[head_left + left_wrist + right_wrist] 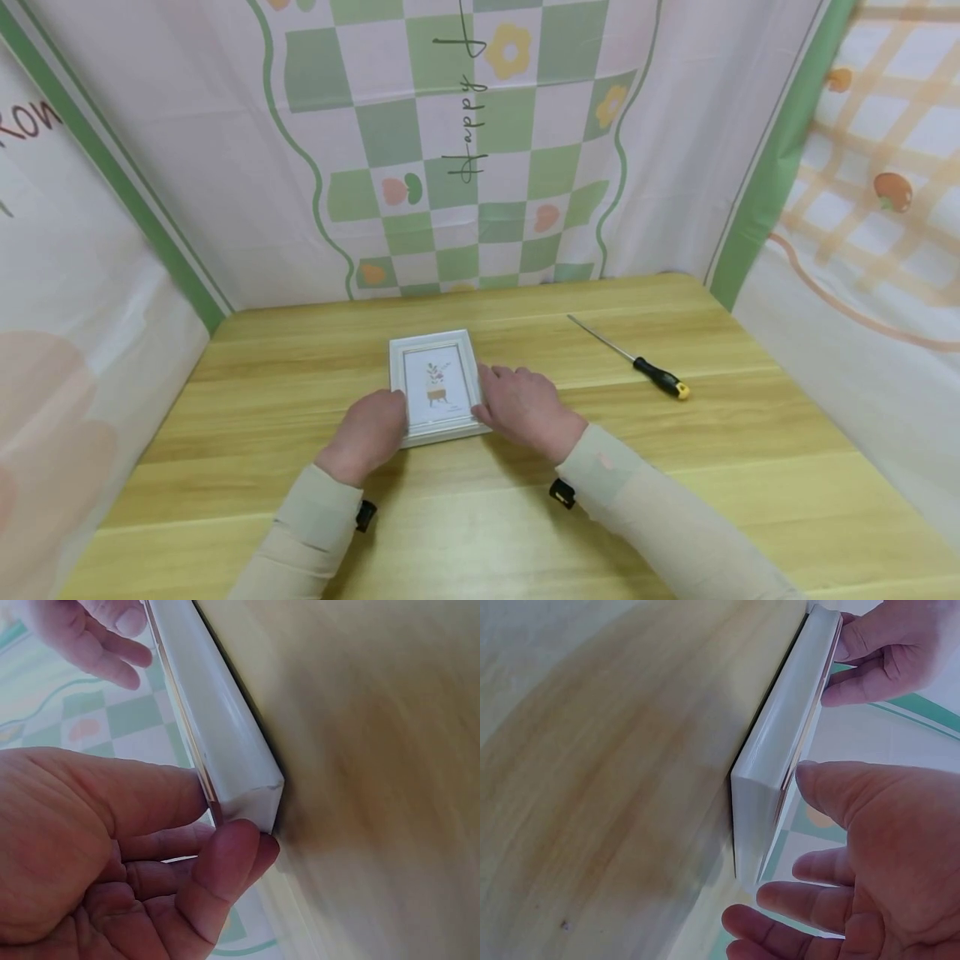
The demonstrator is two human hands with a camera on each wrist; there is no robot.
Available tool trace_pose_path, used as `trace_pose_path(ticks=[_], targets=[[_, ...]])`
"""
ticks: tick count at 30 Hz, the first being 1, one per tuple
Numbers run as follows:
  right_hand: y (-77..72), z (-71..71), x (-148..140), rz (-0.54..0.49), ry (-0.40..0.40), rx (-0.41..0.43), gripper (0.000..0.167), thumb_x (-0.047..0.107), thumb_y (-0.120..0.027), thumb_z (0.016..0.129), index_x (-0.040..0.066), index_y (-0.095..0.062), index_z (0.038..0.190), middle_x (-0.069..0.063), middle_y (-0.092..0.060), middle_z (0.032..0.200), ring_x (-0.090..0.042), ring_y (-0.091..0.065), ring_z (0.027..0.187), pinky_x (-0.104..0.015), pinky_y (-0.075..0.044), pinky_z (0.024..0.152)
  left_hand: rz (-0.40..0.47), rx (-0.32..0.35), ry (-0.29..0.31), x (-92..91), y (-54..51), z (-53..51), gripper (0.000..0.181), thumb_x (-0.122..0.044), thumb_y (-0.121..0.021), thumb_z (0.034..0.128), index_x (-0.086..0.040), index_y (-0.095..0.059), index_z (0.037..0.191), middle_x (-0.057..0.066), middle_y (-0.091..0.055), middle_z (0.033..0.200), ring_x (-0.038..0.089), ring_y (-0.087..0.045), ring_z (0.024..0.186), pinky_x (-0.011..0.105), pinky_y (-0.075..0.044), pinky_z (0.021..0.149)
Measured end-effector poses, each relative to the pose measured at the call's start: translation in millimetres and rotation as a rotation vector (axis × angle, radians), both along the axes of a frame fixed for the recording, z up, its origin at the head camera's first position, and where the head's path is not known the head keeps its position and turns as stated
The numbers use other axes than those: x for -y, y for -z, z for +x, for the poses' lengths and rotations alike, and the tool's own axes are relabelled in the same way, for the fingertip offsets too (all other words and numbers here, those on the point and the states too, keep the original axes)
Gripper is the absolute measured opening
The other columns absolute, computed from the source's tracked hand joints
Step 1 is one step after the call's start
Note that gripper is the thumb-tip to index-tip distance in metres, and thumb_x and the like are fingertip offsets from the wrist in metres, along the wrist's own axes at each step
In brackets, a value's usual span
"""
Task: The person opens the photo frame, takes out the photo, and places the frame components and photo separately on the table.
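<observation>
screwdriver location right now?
In the head view, the screwdriver lies on the right side of the wooden table, to the right of the right hand and picture frame.

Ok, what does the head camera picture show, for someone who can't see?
A person's left hand and right hand touch a white picture frame with a plant drawing, at a wooden table. A screwdriver lies to the right.

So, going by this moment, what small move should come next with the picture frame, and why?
Probably bring the fingers of the right hand in against the right side of the picture frame. The left hand pinches the near left corner, while the right thumb rests at the front edge and that hand's fingers look loosely spread, so the hold seems uneven.
</observation>
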State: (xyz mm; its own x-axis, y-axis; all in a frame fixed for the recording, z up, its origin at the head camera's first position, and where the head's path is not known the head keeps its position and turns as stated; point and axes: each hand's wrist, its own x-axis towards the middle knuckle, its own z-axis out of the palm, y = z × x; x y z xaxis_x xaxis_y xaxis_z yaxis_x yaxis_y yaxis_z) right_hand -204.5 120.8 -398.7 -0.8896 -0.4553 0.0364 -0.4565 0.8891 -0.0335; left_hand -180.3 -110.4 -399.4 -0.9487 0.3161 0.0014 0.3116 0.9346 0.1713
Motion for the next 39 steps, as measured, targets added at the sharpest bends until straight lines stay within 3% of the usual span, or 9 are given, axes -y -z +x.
trace_pose_path(ticks=[2, 8, 17, 23, 39], targets=[[-0.1, -0.1, 1, -0.007, 0.007, 0.016, 0.052, 0.042, -0.067, 0.101, 0.001, -0.058, 0.133, -0.013, -0.072, 0.111, -0.027, -0.066, 0.082, -0.041, -0.056, 0.064, 0.003, 0.001, -0.002, -1.2, 0.5, 0.0, 0.008, 0.002, -0.061, 0.0982, 0.004, -0.066, 0.092, 0.011, -0.062, 0.077, 0.021, -0.058, 0.069, 0.039, -0.057, 0.067], [0.3, -0.4, 1, -0.001, 0.028, 0.053, 0.056, 0.039, -0.067, 0.102, 0.000, -0.057, 0.140, -0.015, -0.073, 0.117, -0.028, -0.069, 0.087, -0.043, -0.058, 0.069, 0.028, 0.016, -0.015, -3.6, 1.3, 0.4, 0.009, 0.001, -0.061, 0.0987, 0.004, -0.065, 0.092, 0.010, -0.061, 0.076, 0.020, -0.056, 0.068, 0.039, -0.056, 0.066], [1.7, -1.6, 1, 0.004, 0.042, 0.097, 0.037, 0.036, -0.067, 0.102, 0.004, -0.062, 0.119, -0.007, -0.065, 0.084, -0.019, -0.057, 0.066, -0.037, -0.052, 0.058, 0.036, 0.018, -0.008, -7.6, 1.6, 2.5, 0.010, 0.001, -0.061, 0.0986, 0.003, -0.067, 0.091, 0.011, -0.064, 0.077, 0.020, -0.057, 0.068, 0.039, -0.056, 0.067], [2.3, -2.3, 1, 0.030, 0.050, 0.095, 0.042, 0.036, -0.066, 0.103, 0.001, -0.062, 0.126, -0.009, -0.067, 0.086, -0.021, -0.059, 0.067, -0.038, -0.054, 0.059, 0.054, 0.009, 0.008, -9.9, 1.5, 4.3, 0.010, 0.000, -0.062, 0.0981, 0.003, -0.067, 0.090, 0.010, -0.064, 0.077, 0.020, -0.057, 0.068, 0.039, -0.056, 0.067], [3.2, -2.4, 0, 0.043, 0.062, 0.060, 0.024, 0.025, -0.064, 0.103, 0.002, -0.064, 0.109, -0.007, -0.060, 0.074, -0.020, -0.057, 0.061, -0.037, -0.054, 0.051, 0.072, 0.008, 0.014, -15.1, 0.1, 5.9, 0.010, -0.002, -0.063, 0.0975, 0.004, -0.067, 0.092, 0.010, -0.062, 0.077, 0.020, -0.055, 0.068, 0.039, -0.054, 0.065]])
